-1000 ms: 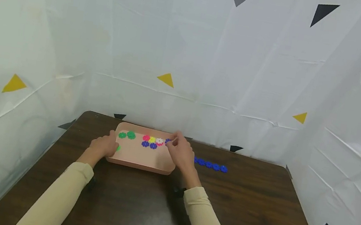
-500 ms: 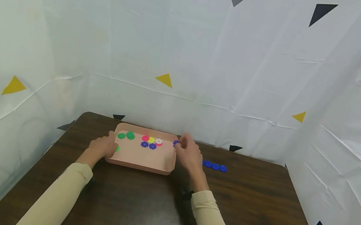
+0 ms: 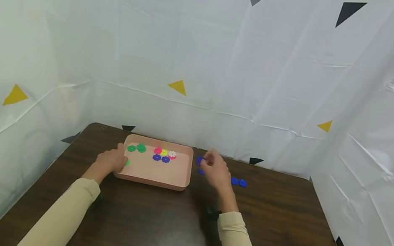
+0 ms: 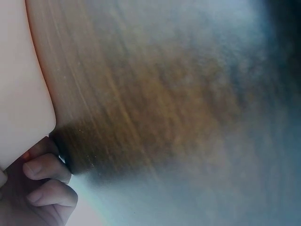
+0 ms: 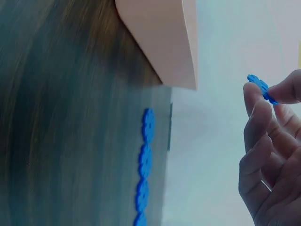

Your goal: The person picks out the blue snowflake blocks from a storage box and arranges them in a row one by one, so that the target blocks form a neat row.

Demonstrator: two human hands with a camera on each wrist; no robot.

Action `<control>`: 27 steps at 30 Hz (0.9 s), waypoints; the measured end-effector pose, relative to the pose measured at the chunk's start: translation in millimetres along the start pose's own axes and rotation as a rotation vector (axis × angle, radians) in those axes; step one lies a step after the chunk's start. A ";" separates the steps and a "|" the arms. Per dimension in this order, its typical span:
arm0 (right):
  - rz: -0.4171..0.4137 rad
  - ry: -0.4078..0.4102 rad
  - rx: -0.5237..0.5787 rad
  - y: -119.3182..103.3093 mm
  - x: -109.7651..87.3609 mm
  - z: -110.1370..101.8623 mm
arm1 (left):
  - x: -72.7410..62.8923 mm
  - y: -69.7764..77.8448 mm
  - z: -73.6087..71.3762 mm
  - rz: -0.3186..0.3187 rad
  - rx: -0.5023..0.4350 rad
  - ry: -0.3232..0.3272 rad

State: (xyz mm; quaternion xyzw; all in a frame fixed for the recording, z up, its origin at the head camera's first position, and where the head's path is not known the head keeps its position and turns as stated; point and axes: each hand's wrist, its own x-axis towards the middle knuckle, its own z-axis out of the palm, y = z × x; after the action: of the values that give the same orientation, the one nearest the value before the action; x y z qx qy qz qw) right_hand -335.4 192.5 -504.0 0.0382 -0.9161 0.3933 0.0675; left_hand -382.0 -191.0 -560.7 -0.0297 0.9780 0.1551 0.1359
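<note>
My right hand (image 3: 217, 172) pinches a blue flower-shaped disc (image 5: 262, 88) between thumb and index finger, raised above the table just right of the tray. Below it, a row of blue flower-shaped discs (image 5: 145, 160) lies on the table, partly hidden by the hand in the head view. My left hand (image 3: 111, 159) grips the left edge of the pink tray (image 3: 151, 175); in the left wrist view its fingers (image 4: 49, 167) curl at the tray's edge. Inside the tray lie green discs (image 3: 141, 148), a pink disc (image 3: 157, 150), a yellow one (image 3: 164, 152), a white one (image 3: 172, 154) and blue ones (image 3: 165, 159).
The tray stands near the back of a dark brown wooden table (image 3: 151, 226). White sheeting (image 3: 207, 56) with coloured triangles hangs behind the table and along both sides.
My right hand has moved right with the blue disc, from over the tray's right end to above the row outside it. The left hand has stayed at the tray's edge.
</note>
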 end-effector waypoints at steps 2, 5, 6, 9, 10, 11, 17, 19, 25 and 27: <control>0.004 -0.003 0.009 3.4 -0.3 -2.9 | 0.2 -0.3 0.2 0.001 0.000 0.002; 0.006 0.001 0.030 9.6 0.3 -8.0 | 0.7 -0.6 0.0 0.007 0.002 0.009; 0.005 -0.001 0.041 11.8 0.6 -9.6 | 0.8 -0.6 -0.1 0.009 0.002 0.011; 0.000 -0.017 0.072 18.7 1.1 -13.5 | 0.0 -1.9 -0.9 0.007 0.006 0.020; 0.000 -0.026 0.088 20.4 0.8 -14.9 | -0.4 -2.1 -0.9 0.005 0.006 0.021; 0.001 -0.035 0.103 22.5 0.6 -16.2 | -0.9 -2.6 -1.2 0.004 0.006 0.022; 0.001 -0.042 0.146 34.0 -0.9 -26.2 | -4.7 -1.9 -2.9 0.000 -0.004 0.016; 0.008 -0.033 0.151 37.9 -1.7 -30.6 | -5.3 -0.7 -3.2 -0.003 -0.007 0.010; 0.024 0.024 0.202 53.1 -3.5 -45.3 | -3.5 1.3 -2.6 -0.007 -0.009 0.015; 0.031 0.049 0.211 59.6 -4.2 -49.4 | -3.1 1.4 -2.1 -0.006 -0.011 0.016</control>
State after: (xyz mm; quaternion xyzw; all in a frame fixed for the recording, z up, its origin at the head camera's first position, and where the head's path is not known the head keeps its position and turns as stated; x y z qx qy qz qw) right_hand -333.9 269.5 -513.7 0.0213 -0.8683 0.4892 0.0792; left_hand -379.7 -190.3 -557.5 -0.0345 0.9782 0.1597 0.1282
